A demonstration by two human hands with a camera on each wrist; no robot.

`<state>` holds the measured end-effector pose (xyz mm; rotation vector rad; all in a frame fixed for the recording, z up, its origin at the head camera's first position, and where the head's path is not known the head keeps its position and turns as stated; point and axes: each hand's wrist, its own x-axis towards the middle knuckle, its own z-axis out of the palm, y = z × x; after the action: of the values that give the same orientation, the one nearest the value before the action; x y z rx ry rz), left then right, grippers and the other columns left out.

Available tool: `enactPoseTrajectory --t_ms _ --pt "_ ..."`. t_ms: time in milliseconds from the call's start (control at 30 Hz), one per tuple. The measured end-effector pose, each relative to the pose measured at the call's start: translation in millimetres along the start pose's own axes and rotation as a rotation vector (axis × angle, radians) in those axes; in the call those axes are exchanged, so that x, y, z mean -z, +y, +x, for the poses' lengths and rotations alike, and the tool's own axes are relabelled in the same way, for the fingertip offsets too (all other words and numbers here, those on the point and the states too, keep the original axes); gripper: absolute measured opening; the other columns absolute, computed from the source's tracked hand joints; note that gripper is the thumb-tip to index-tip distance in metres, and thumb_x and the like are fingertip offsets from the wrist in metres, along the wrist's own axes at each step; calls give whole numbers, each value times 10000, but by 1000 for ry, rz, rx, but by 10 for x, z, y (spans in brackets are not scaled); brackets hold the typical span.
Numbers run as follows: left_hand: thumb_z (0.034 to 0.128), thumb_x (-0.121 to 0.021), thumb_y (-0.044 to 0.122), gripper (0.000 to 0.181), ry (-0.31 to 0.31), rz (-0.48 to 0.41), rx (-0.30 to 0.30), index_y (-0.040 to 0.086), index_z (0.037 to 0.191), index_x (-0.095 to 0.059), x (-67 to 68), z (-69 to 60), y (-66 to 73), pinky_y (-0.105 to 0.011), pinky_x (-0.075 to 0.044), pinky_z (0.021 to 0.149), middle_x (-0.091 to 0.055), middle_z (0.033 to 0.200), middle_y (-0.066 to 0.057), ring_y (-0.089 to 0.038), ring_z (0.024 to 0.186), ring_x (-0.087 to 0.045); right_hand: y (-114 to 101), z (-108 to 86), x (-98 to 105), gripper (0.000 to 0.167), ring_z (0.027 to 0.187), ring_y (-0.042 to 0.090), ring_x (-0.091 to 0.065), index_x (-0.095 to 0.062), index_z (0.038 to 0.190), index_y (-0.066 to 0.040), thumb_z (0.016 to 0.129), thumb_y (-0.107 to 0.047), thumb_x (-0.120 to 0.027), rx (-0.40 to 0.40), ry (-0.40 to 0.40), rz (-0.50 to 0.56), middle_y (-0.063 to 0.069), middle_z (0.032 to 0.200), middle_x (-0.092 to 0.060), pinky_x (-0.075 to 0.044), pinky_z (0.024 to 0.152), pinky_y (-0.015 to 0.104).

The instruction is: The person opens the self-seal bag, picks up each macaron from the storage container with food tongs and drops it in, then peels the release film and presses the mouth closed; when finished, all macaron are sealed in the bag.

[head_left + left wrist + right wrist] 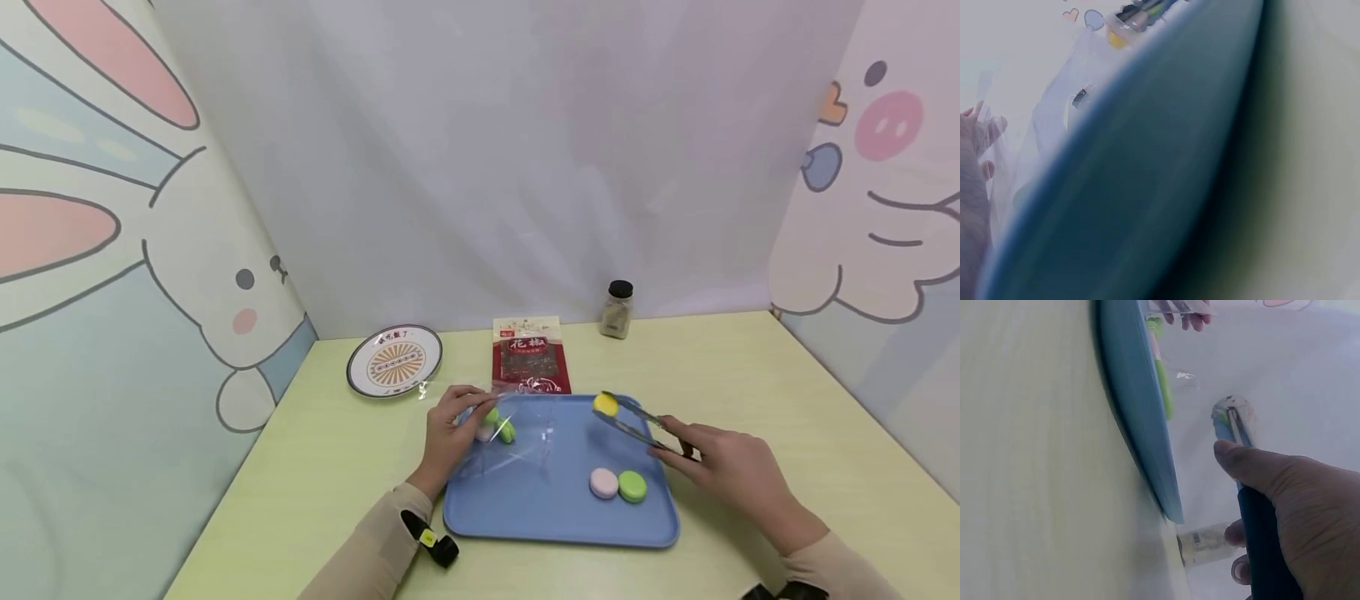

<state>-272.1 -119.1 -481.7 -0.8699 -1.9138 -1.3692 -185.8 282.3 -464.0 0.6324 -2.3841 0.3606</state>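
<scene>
My left hand [450, 433] pinches the edge of a clear plastic bag [536, 454] over the left part of a blue tray [547, 517]. Green macarons [506, 431] and a pinkish one show at the bag; whether they lie inside or under it I cannot tell. In my right hand [738, 467] is a pair of tongs [636, 433], its tips around a yellow macaron [605, 405] above the tray's back right. A pink macaron [603, 483] and a green macaron [632, 486] sit side by side at the tray's front right. The tray's side [1129, 150] fills much of the left wrist view.
Behind the tray lies a red and white spice packet [530, 357]. A patterned plate [395, 361] stands at the back left, and a black-capped jar [617, 310] at the back right. Fabric walls [465, 167] close off the table's back and sides.
</scene>
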Motion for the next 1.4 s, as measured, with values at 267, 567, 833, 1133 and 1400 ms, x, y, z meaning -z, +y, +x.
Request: enactPoseTrajectory --t_ms 267,567,833,1133,1400 --pt "899 -750 33 171 3 -11 0 86 1058 -784 -2 5 2 -294 -545 838 -710 1013 -84 -243 974 -659 44 21 -48 427 528 -98 -284 -765 1106 -238 800 -535 -792 76 89 39 -232 700 -472 -222 424 138" --pt "899 -747 26 175 0 -2 -6 90 1057 -784 18 26 16 -290 -544 834 -707 1013 -84 -240 970 -660 5 40 -64 468 551 -97 -317 -770 1117 -224 696 -385 -898 93 50 94 -248 717 -471 -262 450 135" --pt "887 -751 0 173 9 -14 -15 56 1048 -781 -12 -11 -13 -268 -546 837 -711 998 -98 -253 957 -659 -206 257 -42 418 525 -78 -304 -776 1125 -270 783 -505 -826 40 -228 153 -283 663 -411 -260 455 158" --pt "878 -742 -38 200 15 -27 -64 33 1063 -771 -57 -10 12 -279 -548 807 -708 1004 -119 -270 946 -657 -661 919 -277 491 534 -59 -428 -740 1209 -237 881 -598 -686 133 -457 174 -158 735 -669 -348 463 206" --pt "884 -746 -20 190 12 -9 -52 34 1064 -774 -32 13 28 -281 -552 815 -711 997 -106 -250 940 -660 -957 1140 -444 481 492 -55 -384 -749 1185 -203 865 -561 -724 254 -446 180 -151 633 -584 -292 416 186"
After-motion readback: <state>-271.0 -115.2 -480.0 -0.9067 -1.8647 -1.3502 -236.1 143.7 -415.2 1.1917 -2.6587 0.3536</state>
